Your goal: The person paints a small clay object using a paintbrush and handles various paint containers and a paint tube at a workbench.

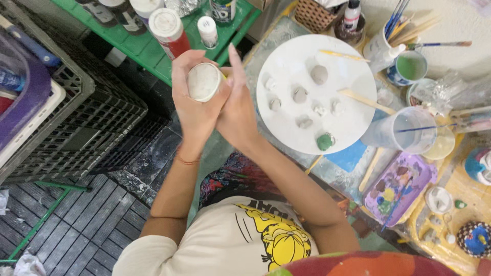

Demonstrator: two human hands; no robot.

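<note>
**Both hands on a small white jar, off the bench's edge**

We hold a small white jar (203, 82) up in front of us, over the dark floor (76, 230) rather than over the bench (460, 189). Our left hand (193, 105) wraps round it from below, fingers curled shut on its side. Our right hand (236, 110) presses flat against the jar and the left hand, its fingers straight and pointing up; we cannot tell whether it grips.

Just right of the hands lies the round white board (286, 66), carrying several small grey clay lumps (319, 74), one green lump (324, 141) near its lower rim, and two wooden sticks (367, 99). Its left rim sits close to our right wrist.

Left of the hands stands a black crate (92, 117); above them a green shelf (153, 56) holds a red spray can (169, 30) and bottles. The gap between crate, shelf and board is narrow. Beyond the board, a clear cup (401, 130), a purple paint tray (399, 186) and brushes (404, 20) crowd the bench.
</note>
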